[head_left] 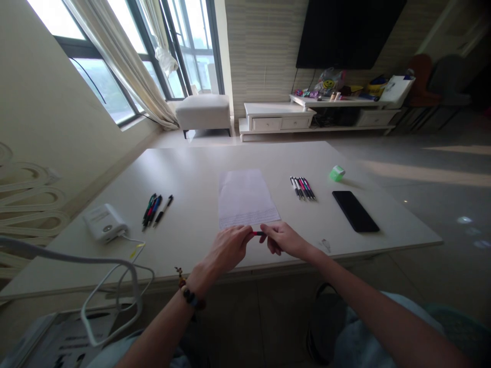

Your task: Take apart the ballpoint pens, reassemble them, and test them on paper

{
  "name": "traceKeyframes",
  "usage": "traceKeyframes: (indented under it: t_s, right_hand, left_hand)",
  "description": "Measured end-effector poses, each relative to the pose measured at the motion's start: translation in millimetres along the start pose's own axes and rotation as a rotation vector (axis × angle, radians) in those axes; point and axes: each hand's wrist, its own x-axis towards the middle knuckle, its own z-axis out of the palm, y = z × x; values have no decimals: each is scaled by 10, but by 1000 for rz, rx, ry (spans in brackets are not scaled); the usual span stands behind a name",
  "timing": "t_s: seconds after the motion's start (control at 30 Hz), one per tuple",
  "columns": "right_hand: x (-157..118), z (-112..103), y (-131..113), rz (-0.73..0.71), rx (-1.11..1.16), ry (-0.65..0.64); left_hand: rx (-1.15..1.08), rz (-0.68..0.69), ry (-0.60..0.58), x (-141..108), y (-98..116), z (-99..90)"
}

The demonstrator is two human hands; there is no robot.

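Between my two hands is a red and black pen (258, 233), held level just above the table's near edge. My left hand (232, 245) is closed on its red end, and the fingers of my right hand (282, 237) pinch the black end. Much of the pen is hidden by my fingers. Just beyond my hands lies a sheet of white paper (245, 191) with lines of writing along its near side. A row of several pens (303, 188) rests right of the paper. Several darker pens (152, 209) lie to the left, a black one (163, 210) slightly apart.
On the white table (192, 174), a black phone (355, 211) and a green-and-white small container (337, 173) sit at right. A white device (105, 223) with a cable (134, 276) stands at left. A small clear item (326, 245) lies near the front edge.
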Motion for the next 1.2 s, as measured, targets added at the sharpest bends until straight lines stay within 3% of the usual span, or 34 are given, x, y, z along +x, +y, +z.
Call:
traceKeyframes:
  t_s: [0.1,0.23,0.53,0.67,0.77,0.9,1.03,1.2]
  right_hand:
    - [1,-6,-3,-50,7,61]
    - [6,-6,3,-22,31,6]
    - [35,-6,3,-25,65,36]
    - [37,-3,7,6,72,-26]
    - [45,7,23,-35,61,20]
    - [67,12,43,20,53,-12]
    - [79,-4,32,-65,18,62]
    - [77,-15,15,2,-8,64]
  left_hand:
    - [-5,-14,10,-5,-2,7]
    - [-1,-23,8,-9,1,0]
    - [12,-32,8,-12,3,-5]
    - [40,-4,19,-17,-9,9]
    - [36,-10,20,-21,-14,23]
    - [24,-12,17,-27,-15,31]
    - [51,-20,18,-33,-23,23]
    - [61,-12,16,-39,-35,24]
